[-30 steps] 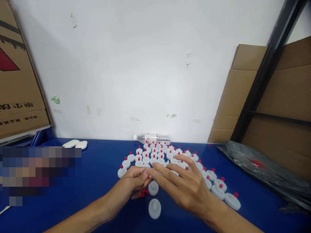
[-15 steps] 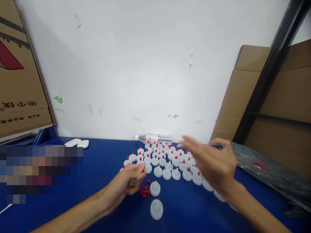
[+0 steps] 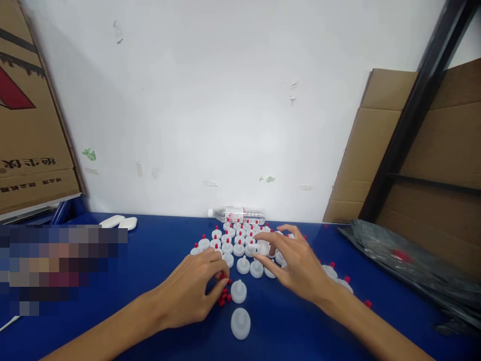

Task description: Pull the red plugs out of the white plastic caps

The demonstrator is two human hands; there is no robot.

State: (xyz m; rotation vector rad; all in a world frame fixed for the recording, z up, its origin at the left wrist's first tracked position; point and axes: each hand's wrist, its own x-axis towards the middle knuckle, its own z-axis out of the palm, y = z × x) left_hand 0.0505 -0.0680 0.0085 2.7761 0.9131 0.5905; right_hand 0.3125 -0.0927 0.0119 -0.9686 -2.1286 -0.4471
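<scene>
Bottle (image 3: pixel 236 215) behind white discs (image 3: pixel 238 249); left hand (image 3: pixel 192 290) nearly closed at red caps (image 3: pixel 224 291), hold unclear; right hand (image 3: pixel 295 260) pinching spouted disc (image 3: pixel 263 247).

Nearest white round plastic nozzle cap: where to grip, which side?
I'd pinch the nearest white round plastic nozzle cap by opposite edges of its wide rim, coming from above right. It sits wide side down, nozzle up, so the rim likely gives the steadiest hold; the small red plastic caps lie beyond it to the left, another white nozzle cap straight beyond.
</scene>
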